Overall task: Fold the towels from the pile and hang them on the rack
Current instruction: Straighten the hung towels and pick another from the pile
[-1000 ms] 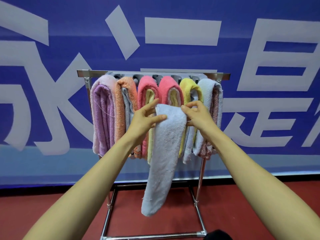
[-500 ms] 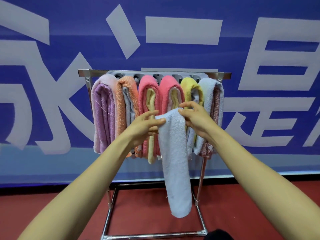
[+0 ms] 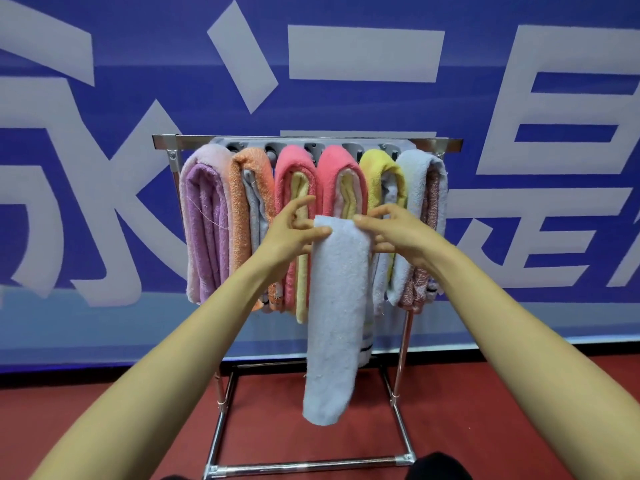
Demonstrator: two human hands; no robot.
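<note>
A folded pale blue towel (image 3: 334,317) hangs long and narrow in front of the metal rack (image 3: 311,142). My left hand (image 3: 294,233) pinches its top left corner with thumb and fingers, the other fingers spread. My right hand (image 3: 394,230) pinches its top right corner. The towel's top edge sits below the rack's arms, in front of the pink towel (image 3: 341,174) and the yellow towel (image 3: 379,174). Its lower end dangles free above the floor.
The rack holds several folded towels: lilac (image 3: 204,216), orange (image 3: 247,188), another pink one (image 3: 294,174), light blue (image 3: 417,181). Its steel legs and base bar (image 3: 311,465) stand on a red floor. A blue banner wall is right behind.
The towel swung from tilting left to hanging nearly straight. Both hands dipped slightly, then rose again, keeping their pinch on the top corners.
</note>
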